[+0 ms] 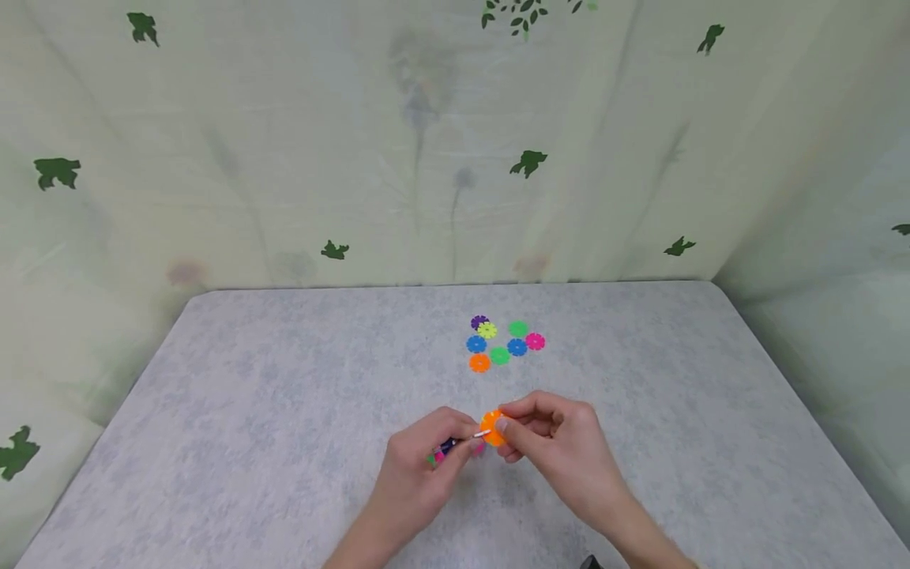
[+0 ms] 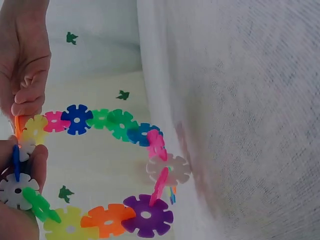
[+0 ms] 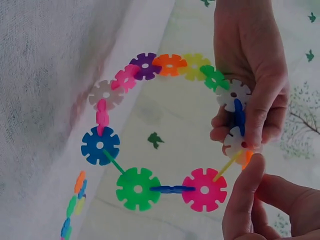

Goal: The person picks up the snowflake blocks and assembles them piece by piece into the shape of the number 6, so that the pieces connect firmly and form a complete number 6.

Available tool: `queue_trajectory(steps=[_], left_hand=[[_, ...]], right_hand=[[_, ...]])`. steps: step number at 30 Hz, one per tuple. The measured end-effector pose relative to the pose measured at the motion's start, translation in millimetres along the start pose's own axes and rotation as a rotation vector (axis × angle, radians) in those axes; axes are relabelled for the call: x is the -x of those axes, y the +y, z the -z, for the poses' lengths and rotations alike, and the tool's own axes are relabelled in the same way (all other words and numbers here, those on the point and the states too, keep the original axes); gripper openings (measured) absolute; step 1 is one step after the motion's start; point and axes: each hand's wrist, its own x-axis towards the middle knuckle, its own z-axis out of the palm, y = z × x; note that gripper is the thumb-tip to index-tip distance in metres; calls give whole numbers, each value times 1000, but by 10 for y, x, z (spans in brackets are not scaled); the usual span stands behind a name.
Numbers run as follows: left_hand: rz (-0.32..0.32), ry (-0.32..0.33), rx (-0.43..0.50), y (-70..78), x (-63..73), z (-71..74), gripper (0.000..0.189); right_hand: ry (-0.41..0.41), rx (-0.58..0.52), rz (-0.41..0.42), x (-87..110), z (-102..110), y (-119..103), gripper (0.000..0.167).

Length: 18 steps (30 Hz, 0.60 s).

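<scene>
The right hand (image 1: 565, 444) pinches an orange disc (image 1: 490, 432); left of it, the left hand (image 1: 419, 465) pinches a linked chain (image 3: 138, 189) that loops below the orange disc, perhaps joined to it. Loose discs (image 1: 500, 356) lie beyond it on the tabletop (image 1: 298, 395).

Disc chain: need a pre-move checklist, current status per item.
1. Right hand pinching the orange disc: ok.
2. Left hand holding the white disc next to it: ok.
3. White disc fully slotted into orange disc: cannot tell, fingers crowd the spot.
4. Rest of the chain linked, no visible break: ok.
5. Loose discs clear of both hands: ok, they lie on the table beyond them.
</scene>
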Motion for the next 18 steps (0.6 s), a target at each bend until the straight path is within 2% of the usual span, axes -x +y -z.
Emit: queue_trajectory(steps=[2, 4, 8, 11, 14, 18], left_hand=[[40, 17, 11, 11, -9, 3, 4], [126, 35, 37, 28, -22, 15, 7], [424, 65, 174, 69, -61, 75, 3], [606, 100, 300, 53, -89, 145, 13], [722, 134, 391, 3, -107, 206, 21], [865, 156, 473, -83, -106, 252, 22]], right_hand=[[-11, -24, 14, -11, -3, 20, 19], [-26, -26, 39, -25, -4, 36, 24], [-55, 18, 83, -71, 30, 75, 32], [-49, 56, 79, -135, 94, 134, 31], [-38, 109, 52, -240, 200, 191, 30], [-50, 257, 31, -473, 384, 271, 28]])
